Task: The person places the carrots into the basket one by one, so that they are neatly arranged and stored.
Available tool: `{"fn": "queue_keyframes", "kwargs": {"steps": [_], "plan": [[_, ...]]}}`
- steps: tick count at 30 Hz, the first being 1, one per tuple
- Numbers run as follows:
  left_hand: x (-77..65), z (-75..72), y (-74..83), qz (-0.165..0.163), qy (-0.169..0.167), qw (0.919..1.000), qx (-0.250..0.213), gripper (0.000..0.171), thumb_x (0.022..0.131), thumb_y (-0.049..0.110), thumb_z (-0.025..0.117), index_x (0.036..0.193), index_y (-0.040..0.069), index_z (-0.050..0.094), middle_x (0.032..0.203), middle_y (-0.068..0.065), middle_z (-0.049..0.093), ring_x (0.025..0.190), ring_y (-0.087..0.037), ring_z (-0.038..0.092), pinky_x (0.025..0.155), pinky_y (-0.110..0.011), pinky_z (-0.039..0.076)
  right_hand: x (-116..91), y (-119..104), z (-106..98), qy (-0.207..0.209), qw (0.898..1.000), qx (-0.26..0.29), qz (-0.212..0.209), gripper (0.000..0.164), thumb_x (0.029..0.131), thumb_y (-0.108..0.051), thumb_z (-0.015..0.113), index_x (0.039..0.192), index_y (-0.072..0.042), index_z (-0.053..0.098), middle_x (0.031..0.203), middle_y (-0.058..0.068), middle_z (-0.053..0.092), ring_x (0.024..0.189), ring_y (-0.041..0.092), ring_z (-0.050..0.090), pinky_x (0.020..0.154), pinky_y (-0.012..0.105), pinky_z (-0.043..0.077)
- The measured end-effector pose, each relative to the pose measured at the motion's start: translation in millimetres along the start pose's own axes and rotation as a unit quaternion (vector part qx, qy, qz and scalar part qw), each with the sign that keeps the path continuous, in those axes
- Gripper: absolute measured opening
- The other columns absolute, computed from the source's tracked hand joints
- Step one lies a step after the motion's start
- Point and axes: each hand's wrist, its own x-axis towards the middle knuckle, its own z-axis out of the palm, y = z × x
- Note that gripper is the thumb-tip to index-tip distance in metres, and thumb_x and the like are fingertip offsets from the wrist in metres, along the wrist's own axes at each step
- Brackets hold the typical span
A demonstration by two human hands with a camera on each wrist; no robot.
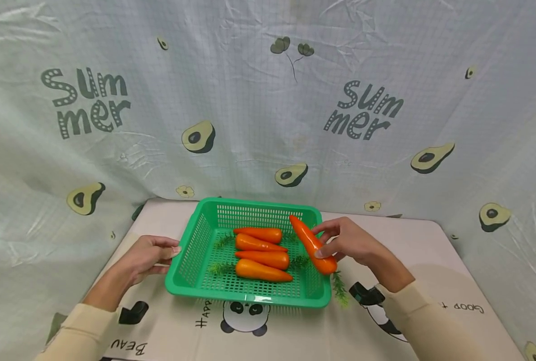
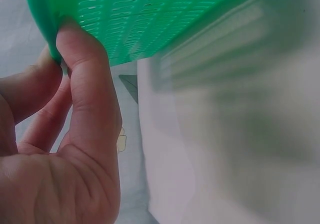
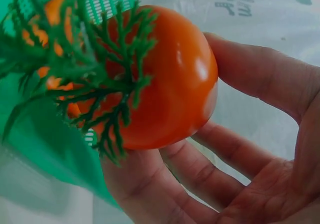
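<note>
A green plastic basket [image 1: 249,300] with slotted walls stands on the light table in the head view. Several orange carrots [image 1: 262,271] with feathery green tops lie crosswise inside it. At the basket's left side, my left hand [image 1: 147,256] pinches the rim between thumb and finger; the left wrist view shows the basket wall [image 2: 145,22] right at those fingertips. My right hand [image 1: 352,241] holds another carrot [image 1: 310,243] by its thick end, tilted over the basket's right side. Its leafy top [image 3: 122,79] hangs down outside the rim and covers part of the carrot in the right wrist view.
Behind the table hangs a pale cloth [image 1: 245,100] printed with avocados and lettering. The tabletop [image 1: 304,333] carries a printed panda [image 1: 245,318] in front of the basket. A dark strap mount [image 1: 366,294] sits at the right wrist, another [image 1: 134,313] at the left.
</note>
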Motion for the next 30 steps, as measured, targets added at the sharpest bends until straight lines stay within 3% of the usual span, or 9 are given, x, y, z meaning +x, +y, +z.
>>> {"fn": "queue_keyframes", "kwargs": {"steps": [19, 30], "plan": [[-1.2, 1.5, 1.1, -0.002, 0.005, 1.0, -0.006, 0.042, 0.105, 0.01, 0.061, 0.139, -0.014, 0.055, 0.09, 0.001, 0.074, 0.08, -0.012, 0.071, 0.07, -0.03, 0.064, 18.7, -13.3, 19.4, -0.042, 0.998, -0.044, -0.034, 0.054, 0.077, -0.005, 0.085, 0.128, 0.002, 0.07, 0.095, 0.012, 0.067, 0.073, 0.022, 0.066, 0.067, 0.037, 0.063], [-0.6, 1.1, 0.4, -0.002, 0.007, 1.0, -0.003, 0.042, 0.105, 0.01, 0.062, 0.139, -0.014, 0.055, 0.09, 0.001, 0.074, 0.08, -0.012, 0.071, 0.069, -0.03, 0.063, 30.8, -26.8, 32.9, -0.071, 0.992, -0.073, -0.07, 0.053, 0.076, -0.007, 0.086, 0.127, -0.002, 0.072, 0.103, 0.013, 0.069, 0.084, 0.024, 0.065, 0.066, 0.034, 0.06]]}}
